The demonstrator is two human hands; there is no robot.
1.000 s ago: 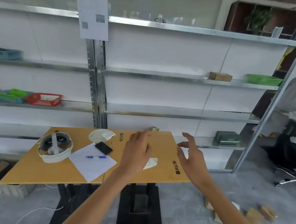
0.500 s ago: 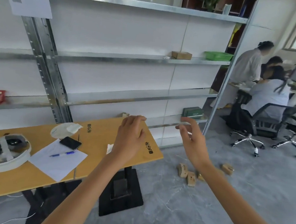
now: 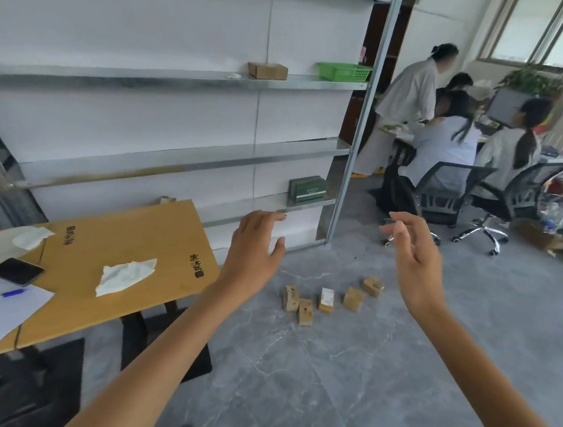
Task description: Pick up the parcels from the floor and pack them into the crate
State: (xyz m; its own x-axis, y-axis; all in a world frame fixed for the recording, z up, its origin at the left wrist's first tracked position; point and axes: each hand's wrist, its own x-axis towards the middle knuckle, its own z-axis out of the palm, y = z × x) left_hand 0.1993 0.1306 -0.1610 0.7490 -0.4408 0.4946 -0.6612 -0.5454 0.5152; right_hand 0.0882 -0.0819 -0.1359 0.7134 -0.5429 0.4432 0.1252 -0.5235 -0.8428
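Note:
Several small brown cardboard parcels (image 3: 305,311) lie in a loose row on the grey floor, just right of the table's corner; one of them (image 3: 327,299) has a white label facing up. My left hand (image 3: 255,252) is raised in front of me, above and left of the parcels, with relaxed fingers and nothing in it. My right hand (image 3: 413,260) is raised to the right of the parcels, fingers spread, also holding nothing. No crate is in view.
A wooden table (image 3: 140,234) at left holds tissues, a phone, paper and a pen. Metal shelving (image 3: 183,76) behind carries a cardboard box (image 3: 267,71), a green basket (image 3: 343,72) and a green box (image 3: 307,188). People sit on office chairs (image 3: 447,195) at right.
My view has swung right, away from the table and toward the floor. The parcels now sit between my two raised hands. Both hands stay open.

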